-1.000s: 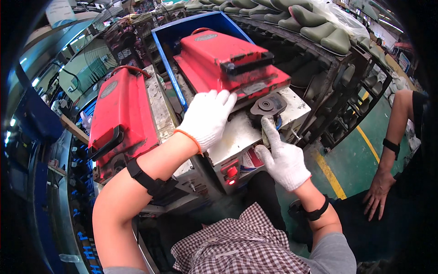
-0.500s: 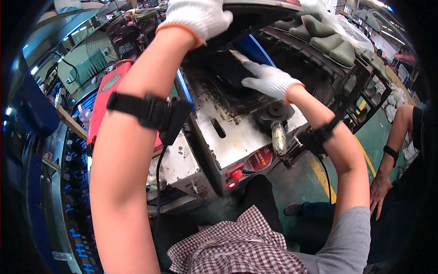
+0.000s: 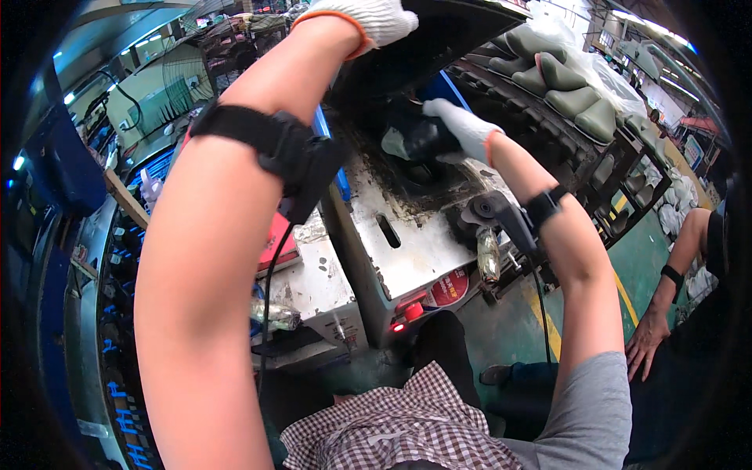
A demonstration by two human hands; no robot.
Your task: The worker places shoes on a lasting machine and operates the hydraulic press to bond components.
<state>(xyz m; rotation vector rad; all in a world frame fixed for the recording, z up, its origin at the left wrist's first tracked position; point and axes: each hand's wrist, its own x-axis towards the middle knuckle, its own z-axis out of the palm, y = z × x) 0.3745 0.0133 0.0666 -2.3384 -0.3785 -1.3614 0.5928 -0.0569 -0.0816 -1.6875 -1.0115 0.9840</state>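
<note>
I am seeing a smooth red housing (image 3: pixel 280 244) sitting left of the white metal machine (image 3: pixel 411 262), whose top is showing chipped, grimy paint. Over the machine's far side, the left hand (image 3: pixel 374 22), in a knitted white glove with an orange cuff, is touching a flat black lid (image 3: pixel 450 35) that is standing raised; I am not making out whether the fingers are gripping. Below it, in the machine's blackened recess, a dark, glossy, rounded piece (image 3: pixel 419 137) is lying against the gloved right hand (image 3: pixel 464 129), fingers and thumb parting around it, though blur is keeping me from telling its grip. At the machine's right corner, a lever handle (image 3: pixel 489 257) in crinkled wrapping is jutting out; farther right, moulded olive clogs (image 3: pixel 583 94) are crowding a rack.
</note>
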